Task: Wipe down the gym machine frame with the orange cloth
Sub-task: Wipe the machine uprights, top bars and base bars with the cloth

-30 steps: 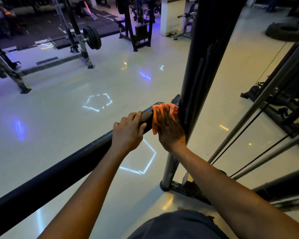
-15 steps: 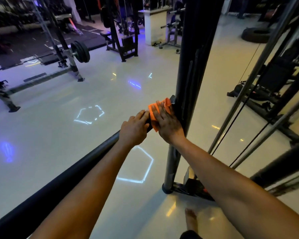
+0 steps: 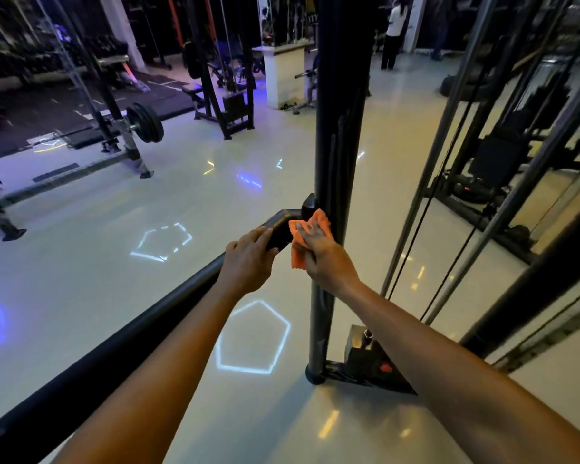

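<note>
1. Orange cloth (image 3: pixel 307 236) is pressed vs frame joint, where black bar (image 3: pixel 121 343) meets upright post (image 3: pixel 340 128).
2. R hand (image 3: pixel 325 259): fingers flat on cloth.
3. L hand (image 3: pixel 248 262): fingers curled over bar.

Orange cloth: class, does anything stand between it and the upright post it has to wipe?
Nothing visible does. The right hand presses the orange cloth against the joint where the horizontal bar meets the upright post. The left hand grips the bar beside it.
</note>
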Demonstrator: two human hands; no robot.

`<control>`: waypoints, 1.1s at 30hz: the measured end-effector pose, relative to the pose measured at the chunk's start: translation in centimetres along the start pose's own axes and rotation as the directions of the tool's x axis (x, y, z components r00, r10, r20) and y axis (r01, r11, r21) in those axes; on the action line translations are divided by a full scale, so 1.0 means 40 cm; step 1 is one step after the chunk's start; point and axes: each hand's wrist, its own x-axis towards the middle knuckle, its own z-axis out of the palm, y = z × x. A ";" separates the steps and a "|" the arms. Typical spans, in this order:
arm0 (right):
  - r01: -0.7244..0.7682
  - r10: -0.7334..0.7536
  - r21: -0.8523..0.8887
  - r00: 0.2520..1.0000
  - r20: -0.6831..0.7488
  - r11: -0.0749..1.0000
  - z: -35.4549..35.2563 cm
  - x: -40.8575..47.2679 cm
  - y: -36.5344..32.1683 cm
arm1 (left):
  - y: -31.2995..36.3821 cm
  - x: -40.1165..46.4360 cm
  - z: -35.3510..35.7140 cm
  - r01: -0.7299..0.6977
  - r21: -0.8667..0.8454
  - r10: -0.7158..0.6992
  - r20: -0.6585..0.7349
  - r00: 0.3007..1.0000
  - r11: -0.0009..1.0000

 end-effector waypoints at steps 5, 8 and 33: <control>0.109 -0.110 -0.012 0.989 -0.100 0.994 -0.211 0.018 -0.033 | 0.103 0.036 -0.121 -0.127 -0.169 0.106 -0.129 0.986 0.977; 0.169 -0.178 -0.070 0.970 -0.165 0.983 -0.353 0.080 -0.061 | 0.172 0.076 -0.231 -0.160 -0.216 0.113 -0.213 0.970 0.963; 0.292 -0.638 -0.603 0.583 -0.504 0.743 -1.333 0.806 -0.636 | 0.451 0.630 -1.433 -0.626 -0.164 0.277 -0.792 0.545 0.763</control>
